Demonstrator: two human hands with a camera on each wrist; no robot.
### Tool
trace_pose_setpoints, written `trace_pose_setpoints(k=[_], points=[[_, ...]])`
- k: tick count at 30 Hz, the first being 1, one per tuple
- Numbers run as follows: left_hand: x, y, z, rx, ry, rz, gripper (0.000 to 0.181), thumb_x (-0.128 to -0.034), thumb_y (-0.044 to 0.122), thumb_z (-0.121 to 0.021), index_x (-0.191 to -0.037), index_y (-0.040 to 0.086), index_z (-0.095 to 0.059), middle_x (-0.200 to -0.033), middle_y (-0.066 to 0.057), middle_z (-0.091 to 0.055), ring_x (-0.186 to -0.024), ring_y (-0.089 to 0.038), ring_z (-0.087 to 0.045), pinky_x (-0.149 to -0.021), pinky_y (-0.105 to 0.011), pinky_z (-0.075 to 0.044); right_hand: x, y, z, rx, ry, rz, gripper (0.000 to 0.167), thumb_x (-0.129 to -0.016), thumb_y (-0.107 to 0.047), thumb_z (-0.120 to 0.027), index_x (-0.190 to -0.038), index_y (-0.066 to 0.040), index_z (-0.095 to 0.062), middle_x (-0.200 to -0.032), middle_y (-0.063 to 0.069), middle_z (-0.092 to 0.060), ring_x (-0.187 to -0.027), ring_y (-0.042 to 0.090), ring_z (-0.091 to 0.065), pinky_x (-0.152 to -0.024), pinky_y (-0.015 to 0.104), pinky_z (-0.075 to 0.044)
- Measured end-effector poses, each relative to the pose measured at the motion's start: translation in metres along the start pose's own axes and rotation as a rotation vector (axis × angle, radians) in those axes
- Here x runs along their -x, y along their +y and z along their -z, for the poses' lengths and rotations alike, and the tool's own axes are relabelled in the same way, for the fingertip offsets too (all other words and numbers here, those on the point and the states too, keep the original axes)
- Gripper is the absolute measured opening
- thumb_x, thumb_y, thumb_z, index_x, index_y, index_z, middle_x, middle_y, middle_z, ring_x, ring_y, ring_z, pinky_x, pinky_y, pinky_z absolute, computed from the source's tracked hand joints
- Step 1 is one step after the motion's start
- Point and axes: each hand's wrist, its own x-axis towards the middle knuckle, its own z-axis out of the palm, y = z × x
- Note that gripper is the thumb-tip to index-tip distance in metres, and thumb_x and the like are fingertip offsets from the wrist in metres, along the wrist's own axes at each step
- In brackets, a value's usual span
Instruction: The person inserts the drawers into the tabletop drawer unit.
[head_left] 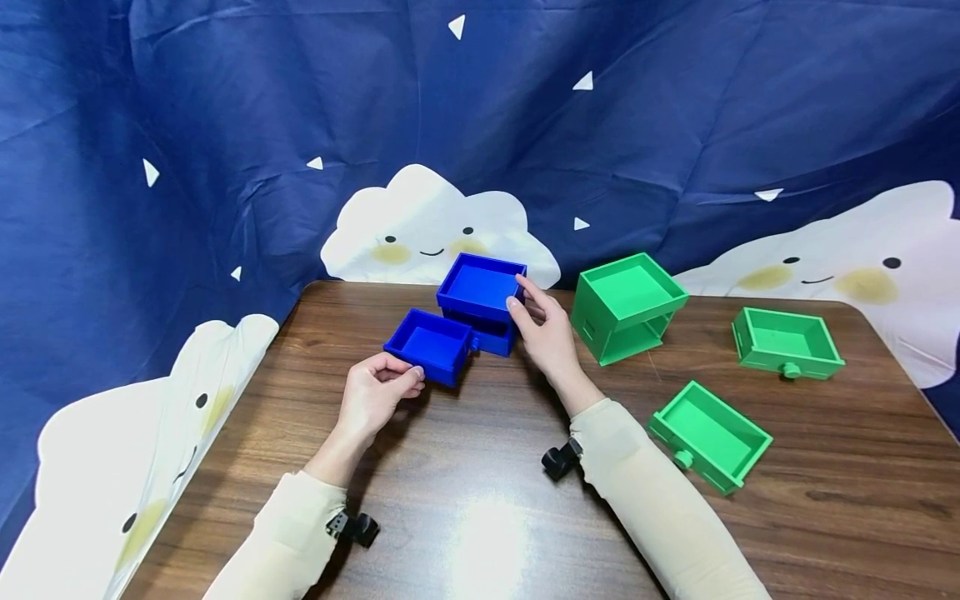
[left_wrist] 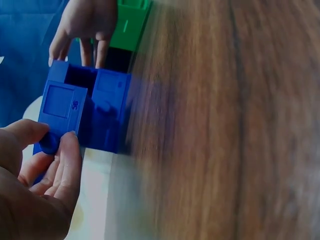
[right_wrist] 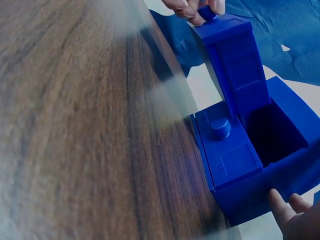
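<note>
A blue cabinet [head_left: 480, 287] stands near the table's back edge, its upper compartment uncovered and a lower drawer [right_wrist: 235, 155] fitted in it. My left hand [head_left: 372, 392] pinches the round knob [left_wrist: 49, 143] of a second blue drawer [head_left: 429, 340], held at the cabinet's front left. In the right wrist view this drawer [right_wrist: 240, 70] stands at an angle at the edge of the upper opening. My right hand [head_left: 546, 333] rests its fingers against the cabinet's right side, thumb and fingers spread apart.
A green cabinet [head_left: 618, 304] with an open front stands right of the blue one. Two loose green drawers lie on the table farther right, one [head_left: 787, 343] near the back and one [head_left: 711, 435] closer. A patterned blue cloth [head_left: 480, 100] hangs behind.
</note>
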Motion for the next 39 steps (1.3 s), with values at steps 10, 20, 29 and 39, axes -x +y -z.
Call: trace_pose_setpoints(k=[10, 20, 29, 39], points=[[0.003, -0.001, -0.014, 0.014, -0.025, 0.011, 0.009, -0.0913, -0.009, -0.078, -0.090, -0.006, -0.069, -0.079, -0.013, -0.078, -0.070, -0.018, -0.079, -0.069, -0.031, -0.068, 0.000, 0.000, 0.000, -0.002, 0.003, -0.008, 0.052, -0.108, -0.033, -0.067, -0.158, -0.019, -0.057, -0.156, 0.024, -0.055, -0.141, 0.045, -0.059, -0.118, 0.058, -0.051], [0.003, 0.000, -0.024, 0.021, -0.027, -0.014, 0.010, -0.0908, -0.008, -0.079, -0.090, -0.007, -0.069, -0.078, -0.013, -0.078, -0.070, -0.020, -0.079, -0.067, -0.030, -0.068, 0.000, 0.000, -0.002, -0.011, 0.006, -0.008, 0.052, -0.108, -0.032, -0.067, -0.158, -0.020, -0.057, -0.156, 0.024, -0.055, -0.141, 0.046, -0.059, -0.118, 0.059, -0.051], [0.002, 0.004, -0.031, 0.021, -0.032, -0.032, 0.009, -0.0907, -0.007, -0.079, -0.091, -0.009, -0.070, -0.079, -0.015, -0.079, -0.071, -0.022, -0.080, -0.067, -0.030, -0.068, 0.000, 0.000, -0.001, -0.009, 0.011, -0.006, 0.052, -0.108, -0.032, -0.068, -0.157, -0.020, -0.058, -0.155, 0.024, -0.056, -0.141, 0.045, -0.059, -0.118, 0.058, -0.051], [0.004, 0.005, -0.041, 0.029, -0.032, -0.028, 0.009, -0.0902, -0.008, -0.079, -0.091, -0.009, -0.070, -0.084, -0.021, -0.079, -0.073, -0.028, -0.081, -0.067, -0.031, -0.068, -0.001, 0.002, -0.001, -0.011, 0.013, 0.001, 0.051, -0.108, -0.032, -0.068, -0.157, -0.021, -0.059, -0.153, 0.024, -0.057, -0.140, 0.045, -0.060, -0.118, 0.058, -0.050]])
